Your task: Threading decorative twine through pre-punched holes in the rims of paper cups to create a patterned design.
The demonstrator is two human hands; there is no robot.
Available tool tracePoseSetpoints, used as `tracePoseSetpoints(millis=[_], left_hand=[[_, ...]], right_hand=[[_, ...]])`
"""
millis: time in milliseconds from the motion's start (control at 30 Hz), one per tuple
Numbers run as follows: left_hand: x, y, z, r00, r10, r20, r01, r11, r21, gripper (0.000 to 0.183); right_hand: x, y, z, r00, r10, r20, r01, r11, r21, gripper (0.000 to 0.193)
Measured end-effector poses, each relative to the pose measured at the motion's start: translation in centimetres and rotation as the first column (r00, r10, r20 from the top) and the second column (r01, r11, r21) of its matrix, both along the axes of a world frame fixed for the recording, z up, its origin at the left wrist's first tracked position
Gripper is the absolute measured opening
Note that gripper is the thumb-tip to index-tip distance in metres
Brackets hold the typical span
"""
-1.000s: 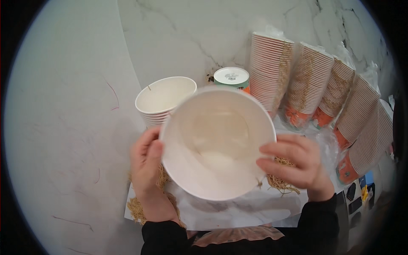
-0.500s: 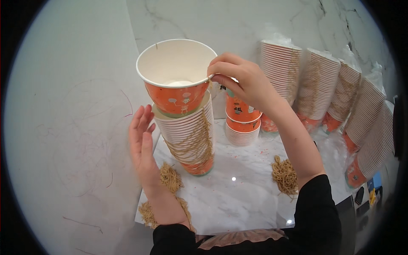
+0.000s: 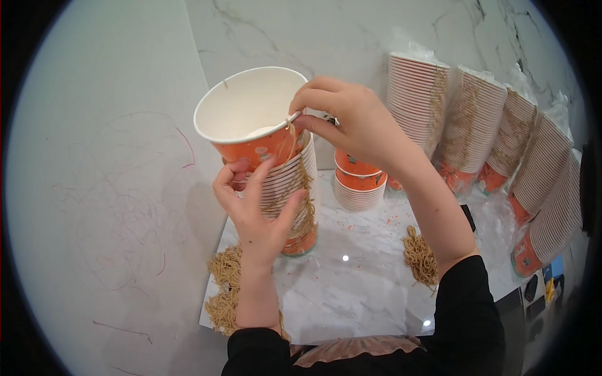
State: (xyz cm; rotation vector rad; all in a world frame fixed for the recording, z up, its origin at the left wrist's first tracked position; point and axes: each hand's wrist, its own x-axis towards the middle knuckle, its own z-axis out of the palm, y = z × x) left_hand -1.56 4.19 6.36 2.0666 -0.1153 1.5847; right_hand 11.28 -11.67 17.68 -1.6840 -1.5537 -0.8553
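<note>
An orange paper cup [image 3: 235,150] with a white inside and rim sits tilted at the top of a tall stack of nested paper cups [image 3: 291,188]. My right hand [image 3: 342,116] pinches its rim on the right side, where a strand of tan yarn [image 3: 292,135] hangs down the outer wall. In front of the stack, my left hand [image 3: 257,210] has its fingers apart, with the fingertips close to the lower wall of the upper cup; whether they touch it I cannot tell. Tan strands also run across the rims of the stack.
A shorter stack of orange cups [image 3: 359,188] stands behind on the marble-patterned table [image 3: 351,288]. Several plastic-wrapped cup stacks [image 3: 471,125] lean along the right. Tan yarn heaps lie at left [image 3: 224,288] and right [image 3: 419,254]. A scribbled wall [image 3: 119,188] borders the left side.
The upper cup has moved slightly left and down and tilts more, with my right hand still on its rim. My left hand has come rightward from beside the stack to its front.
</note>
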Motion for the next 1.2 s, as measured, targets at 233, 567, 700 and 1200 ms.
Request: tracePoseSetpoints(millis=[233, 567, 700, 1200], left_hand=[[0.1, -0.5, -0.1, 0.999, 0.048, 0.022, -0.051, 0.982, 0.184, 0.030], [-1.4, 5.4, 0.8, 0.891, 0.440, 0.113, -0.452, 0.880, 0.143, 0.019], [-1.4, 7.3, 0.3, 0.804, 0.589, 0.082, -0.595, 0.793, 0.130, 0.016], [1.4, 6.7, -0.8, 0.996, -0.037, 0.080, 0.054, 0.972, -0.229, 0.037]], right_hand=[[-0.1, 0.3, 0.1, 0.999, -0.012, 0.036, 0.010, 0.999, 0.046, 0.010], [2.6, 0.2, -1.7, 0.996, -0.072, 0.046, 0.075, 0.996, -0.055, 0.015], [2.6, 0.3, -2.1, 0.996, -0.080, 0.043, 0.084, 0.991, -0.104, 0.015], [2.4, 0.6, -3.6, 0.990, -0.141, 0.023, 0.142, 0.957, -0.254, 0.013]])
